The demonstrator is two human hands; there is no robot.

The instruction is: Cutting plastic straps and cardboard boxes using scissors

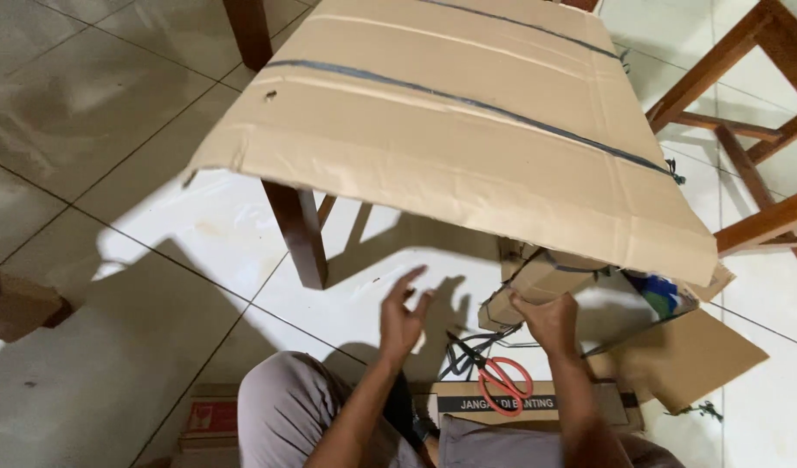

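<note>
A large flattened cardboard sheet with dark strap lines lies across a wooden piece of furniture, overhanging toward me. My right hand grips a folded cardboard piece under the sheet's near edge. My left hand hovers open beside it, fingers spread, holding nothing. Red-handled scissors lie on a flat cardboard box just below my hands, beside a tangle of dark strapping.
White tiled floor all around. A wooden leg stands left of my hands; a wooden chair frame at right. More cardboard lies at right, a small box by my knee, a brown object at far left.
</note>
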